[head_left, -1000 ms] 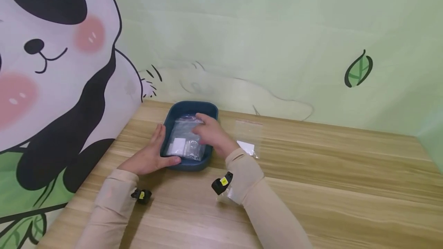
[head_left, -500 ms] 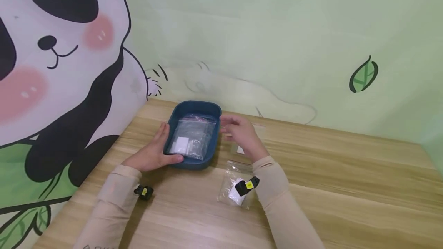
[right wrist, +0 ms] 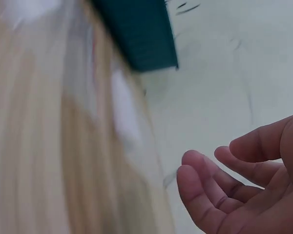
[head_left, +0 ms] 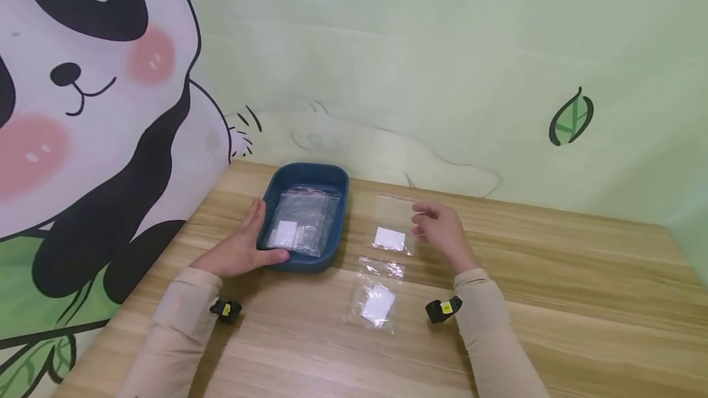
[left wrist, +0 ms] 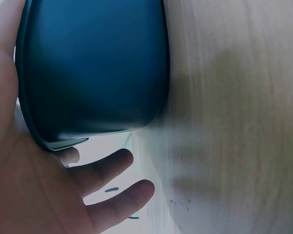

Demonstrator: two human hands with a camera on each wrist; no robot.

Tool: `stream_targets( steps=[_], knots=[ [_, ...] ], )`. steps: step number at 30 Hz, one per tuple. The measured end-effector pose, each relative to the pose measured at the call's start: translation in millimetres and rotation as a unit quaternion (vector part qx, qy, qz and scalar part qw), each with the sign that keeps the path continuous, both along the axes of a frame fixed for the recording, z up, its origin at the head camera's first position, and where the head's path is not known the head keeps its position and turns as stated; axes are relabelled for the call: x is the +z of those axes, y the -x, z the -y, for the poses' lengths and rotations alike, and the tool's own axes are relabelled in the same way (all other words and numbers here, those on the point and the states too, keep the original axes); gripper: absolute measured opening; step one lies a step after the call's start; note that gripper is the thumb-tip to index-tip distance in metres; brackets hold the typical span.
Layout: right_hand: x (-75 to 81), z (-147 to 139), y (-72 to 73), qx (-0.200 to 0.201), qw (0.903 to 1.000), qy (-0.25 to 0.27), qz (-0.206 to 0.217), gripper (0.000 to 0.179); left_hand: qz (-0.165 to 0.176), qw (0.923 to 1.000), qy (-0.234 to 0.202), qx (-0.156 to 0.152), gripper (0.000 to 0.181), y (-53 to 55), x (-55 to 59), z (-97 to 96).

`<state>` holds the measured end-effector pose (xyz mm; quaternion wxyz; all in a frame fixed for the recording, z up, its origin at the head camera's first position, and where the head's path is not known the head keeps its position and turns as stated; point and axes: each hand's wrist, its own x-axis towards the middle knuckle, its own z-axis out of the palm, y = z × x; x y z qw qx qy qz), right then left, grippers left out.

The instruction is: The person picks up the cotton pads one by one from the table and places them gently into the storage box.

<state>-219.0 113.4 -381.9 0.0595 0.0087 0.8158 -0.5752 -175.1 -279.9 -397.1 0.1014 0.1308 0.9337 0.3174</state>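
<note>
Through my head feed, the left hand (head_left: 240, 250) is resting at the near left corner of the dark blue tray (head_left: 312, 174), its thumb lying over the near rim and its fingers reaching along the left side; the left wrist feed is showing those fingers fairly straight and spread apart. Inside the tray, clear zip bags (head_left: 310, 210) are lying flat in an overlapping pile, white pieces (head_left: 285, 235) showing through at the near left; I cannot tell how many bags are sitting there. Right of the tray, two more are lying on the wooden table (head_left: 553, 300): the far zip bag (head_left: 394, 217) with a white card (head_left: 389, 239) at its near end, and the near zip bag (head_left: 376, 278) with a tilted white insert (head_left: 378, 307). My right hand (head_left: 442, 232) is hovering at the far zip bag's right edge, fingers loosely bent and pinching nothing; I cannot tell whether a fingertip is touching the plastic. Behind the table, a panda backdrop (head_left: 354, 60) is hanging.
</note>
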Motion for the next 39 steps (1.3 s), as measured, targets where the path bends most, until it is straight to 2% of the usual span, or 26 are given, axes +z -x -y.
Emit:
stream_targets(
  steps=[7,11,17,28,34,39],
  knots=[
    [-15.3,-21.5,0.1,-0.001,0.9969,-0.079,0.003,0.038,-0.001,1.0000,0.008,-0.001,0.124,-1.2,0.9,0.1],
    [-25.0,-24.9,3.9,0.022,0.9958,-0.088,0.009,0.040,0.000,1.0000,0.003,-0.002,0.124,-1.1,0.8,-1.3],
    [-35.6,-23.0,8.8,0.049,0.9921,-0.114,-0.015,0.041,0.006,1.0000,-0.006,-0.001,0.124,-2.5,2.0,-0.3],
    [-40.5,-20.9,15.5,0.107,0.9655,-0.231,-0.055,0.053,0.003,1.0000,-0.007,-0.005,0.124,-0.7,2.1,-1.3],
    [-38.1,-17.2,16.4,0.124,0.9524,-0.273,-0.057,0.055,0.004,1.0000,-0.005,-0.005,0.124,-0.9,2.1,-1.7],
    [-37.6,-14.3,18.6,0.130,0.9439,-0.295,-0.074,0.049,0.005,1.0000,-0.003,-0.003,0.124,-1.3,2.8,-1.0]
  ],
)
